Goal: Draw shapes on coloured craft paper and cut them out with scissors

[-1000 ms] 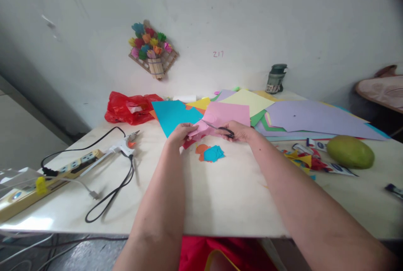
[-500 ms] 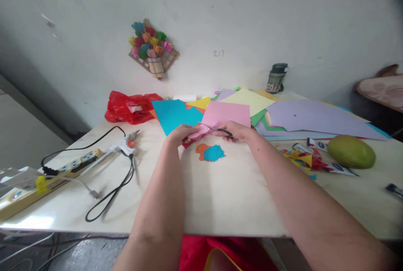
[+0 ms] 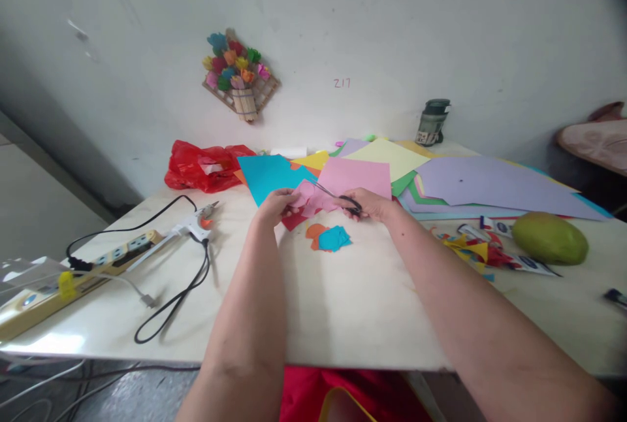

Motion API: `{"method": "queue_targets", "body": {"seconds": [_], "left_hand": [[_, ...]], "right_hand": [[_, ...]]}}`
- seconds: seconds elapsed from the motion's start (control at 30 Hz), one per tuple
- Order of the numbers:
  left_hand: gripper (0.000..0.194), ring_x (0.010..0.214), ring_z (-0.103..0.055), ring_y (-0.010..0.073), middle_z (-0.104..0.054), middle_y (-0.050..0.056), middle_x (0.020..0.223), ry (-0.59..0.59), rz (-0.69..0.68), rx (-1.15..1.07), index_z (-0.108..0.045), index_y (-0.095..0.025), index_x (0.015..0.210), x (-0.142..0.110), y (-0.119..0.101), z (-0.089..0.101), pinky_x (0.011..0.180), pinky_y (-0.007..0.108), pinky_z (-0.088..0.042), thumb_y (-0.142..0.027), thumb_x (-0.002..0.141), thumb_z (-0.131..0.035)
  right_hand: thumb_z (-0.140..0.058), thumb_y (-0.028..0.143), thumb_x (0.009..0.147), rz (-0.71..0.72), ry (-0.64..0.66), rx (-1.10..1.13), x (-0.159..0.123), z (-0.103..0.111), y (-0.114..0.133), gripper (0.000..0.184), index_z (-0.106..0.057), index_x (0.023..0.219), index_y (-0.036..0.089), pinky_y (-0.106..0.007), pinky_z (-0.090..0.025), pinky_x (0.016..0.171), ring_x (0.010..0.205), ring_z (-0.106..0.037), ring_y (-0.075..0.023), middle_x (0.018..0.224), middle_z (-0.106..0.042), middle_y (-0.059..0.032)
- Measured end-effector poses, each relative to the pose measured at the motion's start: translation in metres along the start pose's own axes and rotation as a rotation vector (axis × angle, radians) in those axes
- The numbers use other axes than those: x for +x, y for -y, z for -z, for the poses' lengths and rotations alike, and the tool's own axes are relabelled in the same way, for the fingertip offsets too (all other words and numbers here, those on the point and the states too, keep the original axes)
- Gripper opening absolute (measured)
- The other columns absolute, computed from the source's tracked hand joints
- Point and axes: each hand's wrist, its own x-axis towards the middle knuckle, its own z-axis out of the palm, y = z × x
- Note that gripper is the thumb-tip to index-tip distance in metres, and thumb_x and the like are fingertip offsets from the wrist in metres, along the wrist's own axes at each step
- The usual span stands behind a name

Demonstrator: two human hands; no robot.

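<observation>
Between my hands is a pink paper piece (image 3: 307,198), its edge pinched by my left hand (image 3: 278,206). My right hand (image 3: 365,204) is closed round the black handles of a pair of scissors (image 3: 351,205). The thin blades reach leftward, against or just over the pink piece; whether they are parted is hard to make out. Right below lie blue paper cutouts (image 3: 335,238), overlapping orange cutouts (image 3: 317,232). Behind my hands are a larger pink sheet (image 3: 355,174) and a blue sheet (image 3: 267,174). A bit of red paper (image 3: 294,221) shows under the held piece.
At left are a glue gun (image 3: 198,223), a power strip (image 3: 110,255) and looping cables. A red plastic bag (image 3: 196,170) lies behind them. Purple sheets (image 3: 470,177), a green mango (image 3: 549,238), tubes with paper scraps (image 3: 473,249) and a dark green bottle (image 3: 432,125) occupy the right side.
My left hand has shifted slightly left and up, and the pink piece now shows more broadly between my hands. The scissor blades point more upward to the left. The view moved a little.
</observation>
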Motion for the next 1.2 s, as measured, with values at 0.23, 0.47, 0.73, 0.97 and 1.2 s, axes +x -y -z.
{"method": "queue_targets", "body": {"seconds": [0.23, 0.47, 0.73, 0.97, 1.2], "left_hand": [[0.018, 0.035, -0.041, 0.0024, -0.055, -0.001, 0.050, 0.010, -0.120, -0.112, -0.054, -0.013, 0.072, 0.001, 0.002, -0.009, 0.035, 0.014, -0.029, -0.021, 0.070, -0.070], [0.025, 0.034, -0.040, 0.0028, -0.054, -0.001, 0.047, 0.071, -0.097, -0.138, -0.048, -0.015, 0.067, 0.000, 0.004, -0.013, 0.034, 0.014, -0.026, -0.026, 0.071, -0.070], [0.023, 0.038, -0.046, 0.0041, -0.055, -0.001, 0.048, 0.162, -0.062, -0.109, -0.051, -0.013, 0.067, 0.001, 0.007, -0.016, 0.038, 0.013, -0.034, -0.026, 0.072, -0.069], [0.017, 0.040, -0.048, 0.0050, -0.055, 0.001, 0.049, 0.236, -0.033, -0.110, -0.057, -0.011, 0.068, 0.004, 0.010, -0.017, 0.038, 0.013, -0.035, -0.022, 0.074, -0.068], [0.017, 0.039, -0.048, 0.0050, -0.055, 0.001, 0.047, 0.224, -0.004, -0.085, -0.057, -0.010, 0.066, -0.002, 0.004, -0.022, 0.038, 0.013, -0.036, -0.022, 0.075, -0.066]], "right_hand": [[-0.061, 0.053, 0.072, 0.029, 0.022, 0.018, -0.008, 0.007, 0.002, 0.041, -0.053, 0.071, 0.013, -0.016, -0.022, 0.029, 0.037, -0.046, -0.0049, 0.055, -0.057, -0.0010], [-0.061, 0.054, 0.071, -0.018, 0.072, -0.068, -0.010, 0.007, 0.005, 0.041, -0.054, 0.069, 0.013, -0.017, -0.020, 0.029, 0.035, -0.044, -0.0046, 0.052, -0.054, 0.0006], [-0.062, 0.048, 0.071, -0.056, 0.099, -0.095, -0.010, 0.003, 0.010, 0.035, -0.058, 0.075, 0.014, -0.017, -0.021, 0.031, 0.035, -0.043, -0.0047, 0.050, -0.053, 0.0014], [-0.059, 0.039, 0.073, -0.090, 0.085, -0.045, -0.012, -0.001, 0.016, 0.026, -0.053, 0.065, 0.015, -0.018, -0.024, 0.032, 0.036, -0.043, -0.0058, 0.047, -0.051, 0.0006], [-0.058, 0.041, 0.074, -0.049, 0.115, -0.034, -0.008, 0.002, 0.010, 0.027, -0.054, 0.066, 0.015, -0.018, -0.024, 0.033, 0.037, -0.043, -0.0061, 0.047, -0.050, 0.0007]]}}
